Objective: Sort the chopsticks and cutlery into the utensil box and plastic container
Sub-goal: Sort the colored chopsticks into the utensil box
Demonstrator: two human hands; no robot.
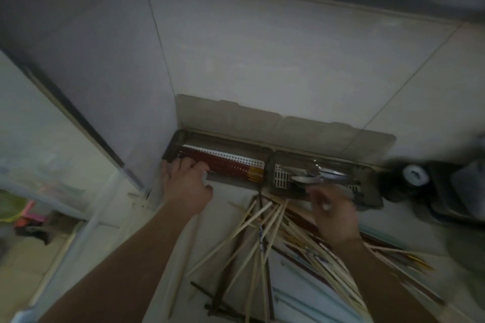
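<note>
A grey utensil box (265,157) stands open against the wall, its lid leaning back. Its left compartment holds dark red chopsticks (231,166) on a white perforated tray. My left hand (187,183) grips the ends of these red chopsticks at the compartment's left end. The right compartment (367,191) holds metal cutlery (309,177). My right hand (333,214) hovers, blurred, at that compartment's front edge; what it holds is unclear. A loose pile of pale wooden and dark chopsticks (262,241) lies fanned on the counter below both hands.
A tiled wall rises behind the box and at the left. Dark round objects and a white-capped item (416,176) sit to the right of the box. Lower left, beyond the counter edge, lies colourful clutter (26,217).
</note>
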